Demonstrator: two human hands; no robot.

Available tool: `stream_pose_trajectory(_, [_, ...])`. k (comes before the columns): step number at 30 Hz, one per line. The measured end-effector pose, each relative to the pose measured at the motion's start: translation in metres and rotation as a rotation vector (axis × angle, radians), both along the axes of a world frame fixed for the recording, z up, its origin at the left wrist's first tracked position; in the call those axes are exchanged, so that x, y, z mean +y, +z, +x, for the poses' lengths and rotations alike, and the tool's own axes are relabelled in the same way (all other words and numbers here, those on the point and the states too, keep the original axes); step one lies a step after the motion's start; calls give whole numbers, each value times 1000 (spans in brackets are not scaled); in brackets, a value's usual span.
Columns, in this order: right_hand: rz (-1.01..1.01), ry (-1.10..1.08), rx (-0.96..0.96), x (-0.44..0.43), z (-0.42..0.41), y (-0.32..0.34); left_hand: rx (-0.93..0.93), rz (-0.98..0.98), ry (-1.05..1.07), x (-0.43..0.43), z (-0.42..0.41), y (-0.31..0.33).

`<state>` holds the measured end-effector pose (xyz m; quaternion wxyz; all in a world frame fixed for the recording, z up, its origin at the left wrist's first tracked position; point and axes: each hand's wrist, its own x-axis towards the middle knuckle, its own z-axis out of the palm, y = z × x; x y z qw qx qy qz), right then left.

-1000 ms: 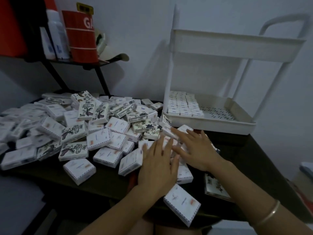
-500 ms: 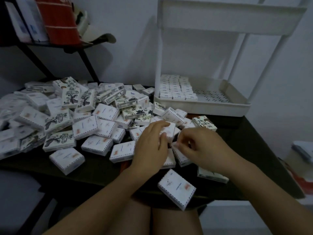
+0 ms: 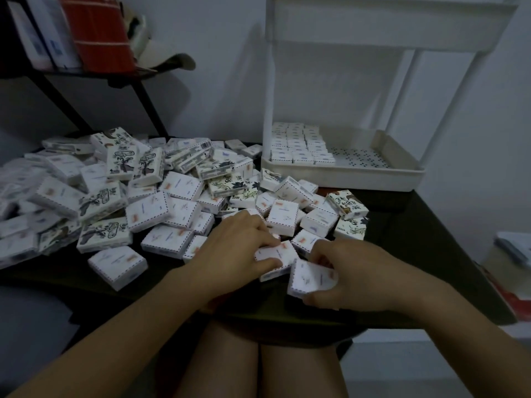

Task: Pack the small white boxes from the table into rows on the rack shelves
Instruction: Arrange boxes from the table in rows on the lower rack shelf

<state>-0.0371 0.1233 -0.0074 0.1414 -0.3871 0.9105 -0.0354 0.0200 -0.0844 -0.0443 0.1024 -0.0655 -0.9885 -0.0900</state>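
At table edge [image 3: 172, 285]: left hand [image 3: 230, 254] fingers pinch white box [image 3: 274, 254]; right hand [image 3: 359, 277] fingers grip another box [image 3: 310, 278].

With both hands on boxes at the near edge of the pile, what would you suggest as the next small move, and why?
Probably lift the box in the right hand toward the rack's lower shelf and set it beside the packed rows; that box is already gripped, and the shelf's right half is bare.

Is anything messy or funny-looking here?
Yes. The boxes on the table lie in a jumbled heap, tilted every which way, while those on the rack shelf sit in neat rows.
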Motion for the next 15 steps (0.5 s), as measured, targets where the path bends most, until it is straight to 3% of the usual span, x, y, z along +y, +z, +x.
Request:
stream_pose_trajectory(4, [-277, -202, -145, 12, -16, 9, 21, -122, -27, 1, -5, -1])
stream_pose_trajectory(7, [-574, -243, -169, 17, -24, 3, 18, -86, -35, 6, -11, 0])
stream_pose_trajectory(11, [-847, -257, -349, 21, -32, -3, -16, 114, -39, 18, -13, 1])
stream_pose_trajectory(15, [-914, -282, -426, 24, -44, -5, -68, 392, -35, 25, -18, 6])
